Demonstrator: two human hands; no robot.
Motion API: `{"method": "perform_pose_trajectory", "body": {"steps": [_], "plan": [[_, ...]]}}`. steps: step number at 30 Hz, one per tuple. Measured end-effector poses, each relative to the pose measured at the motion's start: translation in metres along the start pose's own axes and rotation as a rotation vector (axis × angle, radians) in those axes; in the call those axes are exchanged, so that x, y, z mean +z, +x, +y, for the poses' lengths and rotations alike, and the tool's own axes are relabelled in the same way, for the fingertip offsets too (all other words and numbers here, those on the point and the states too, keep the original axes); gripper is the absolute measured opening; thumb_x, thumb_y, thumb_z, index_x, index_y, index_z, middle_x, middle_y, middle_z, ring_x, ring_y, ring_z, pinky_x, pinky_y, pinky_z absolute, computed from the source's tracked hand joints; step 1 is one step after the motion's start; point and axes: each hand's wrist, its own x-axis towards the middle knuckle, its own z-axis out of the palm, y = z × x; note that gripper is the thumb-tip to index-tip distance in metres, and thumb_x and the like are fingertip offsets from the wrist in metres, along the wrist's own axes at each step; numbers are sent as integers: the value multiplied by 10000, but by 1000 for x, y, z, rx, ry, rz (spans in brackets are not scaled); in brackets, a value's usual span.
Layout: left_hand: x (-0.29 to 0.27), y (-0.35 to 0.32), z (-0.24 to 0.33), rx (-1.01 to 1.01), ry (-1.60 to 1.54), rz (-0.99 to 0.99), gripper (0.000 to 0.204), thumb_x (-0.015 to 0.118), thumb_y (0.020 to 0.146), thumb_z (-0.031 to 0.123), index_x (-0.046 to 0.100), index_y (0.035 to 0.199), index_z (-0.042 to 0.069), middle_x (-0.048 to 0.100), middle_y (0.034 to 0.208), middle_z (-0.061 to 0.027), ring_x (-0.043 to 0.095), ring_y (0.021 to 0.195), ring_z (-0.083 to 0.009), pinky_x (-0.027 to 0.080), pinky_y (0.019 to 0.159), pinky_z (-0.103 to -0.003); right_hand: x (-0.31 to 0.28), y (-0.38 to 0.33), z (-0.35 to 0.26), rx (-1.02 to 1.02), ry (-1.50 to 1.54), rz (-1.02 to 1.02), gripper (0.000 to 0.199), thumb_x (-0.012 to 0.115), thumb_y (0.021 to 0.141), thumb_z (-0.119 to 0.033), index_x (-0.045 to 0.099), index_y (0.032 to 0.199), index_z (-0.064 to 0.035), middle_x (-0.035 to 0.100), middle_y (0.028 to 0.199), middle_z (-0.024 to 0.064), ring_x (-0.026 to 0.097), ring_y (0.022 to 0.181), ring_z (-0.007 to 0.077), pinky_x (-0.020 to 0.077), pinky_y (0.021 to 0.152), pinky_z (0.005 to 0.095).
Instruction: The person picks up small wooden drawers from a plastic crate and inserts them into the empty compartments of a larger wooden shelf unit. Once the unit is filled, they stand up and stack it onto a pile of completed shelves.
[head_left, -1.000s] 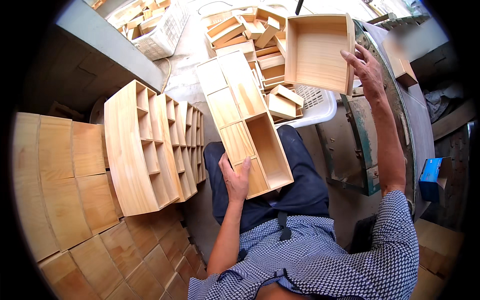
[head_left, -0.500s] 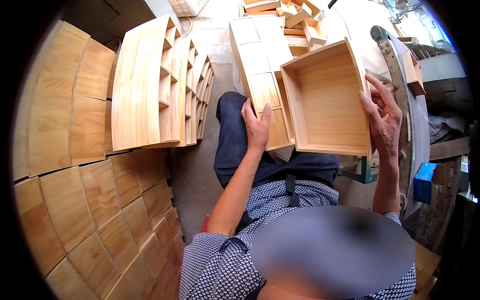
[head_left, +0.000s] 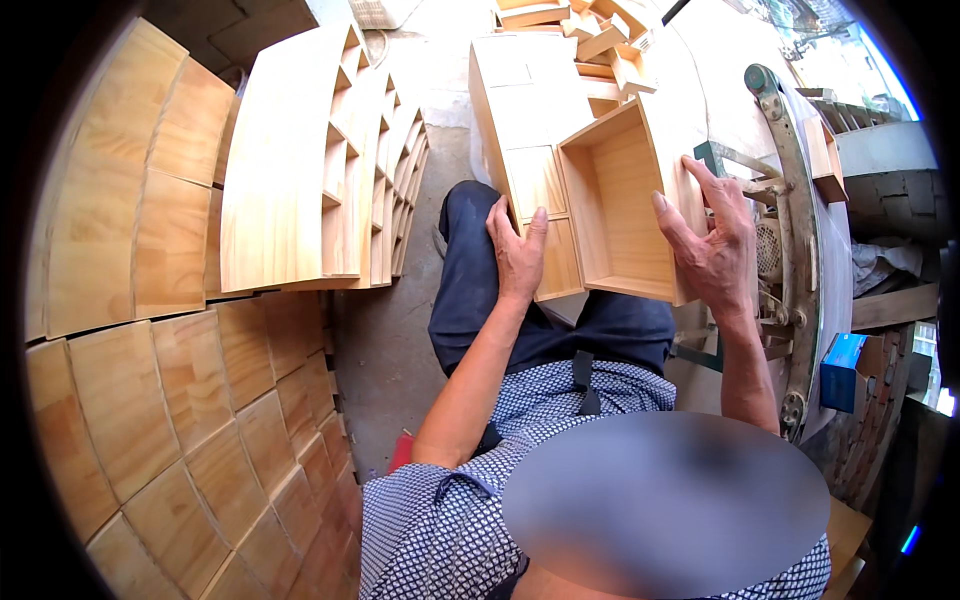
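A pale wooden cabinet [head_left: 538, 182] with small drawer fronts stands between my knees. My left hand [head_left: 516, 258] is closed on its near left edge, thumb on the top and fingers round the side. On the cabinet's right, a wooden drawer [head_left: 622, 215] sticks part way out, its hollow facing up. Against the drawer's outer right panel rests my right hand [head_left: 722, 240], fingers spread and slightly bent, the thumb near the rim. It presses there and does not wrap round the panel.
Wooden shelf units with compartments [head_left: 285, 170] stand to the left, beside stacked wooden blocks or boxes [head_left: 200, 380]. Loose small drawers [head_left: 605, 40] lie in a heap at the far side. A metal-framed machine [head_left: 790, 220] and a blue box [head_left: 843, 370] are on the right.
My right hand has moved left, and the drawer has slid and tilted toward the cabinet, showing more of its outer panel. My left hand has stayed on the cabinet.
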Motion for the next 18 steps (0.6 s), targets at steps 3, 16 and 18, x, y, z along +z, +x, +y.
{"method": "perform_pose_trajectory", "body": {"steps": [3,16,18], "plan": [[1,0,2,-6,4,-1,866,695,1060,489,345,1605,-86,372,1606,-319,381,1505,-450,317,1278,-494,-3,4,-7,-5,-70,-40,577,887,868,-348,746,1364,-89,679,1021,138,696,895,273,584,793,420],[-1,0,4,-9,-11,-20,870,687,1066,495,329,1614,-79,365,1601,-316,381,1501,-452,321,1275,-494,2,7,-11,-50,-127,-20,613,893,853,-406,757,1357,-86,661,990,121,693,864,245,584,733,399],[-1,0,4,-15,2,-27,875,687,1066,499,326,1615,-79,363,1603,-315,379,1503,-451,320,1275,-497,2,8,-12,-68,-116,-11,615,894,852,-410,758,1352,-79,659,981,118,686,851,241,582,724,394]]}}
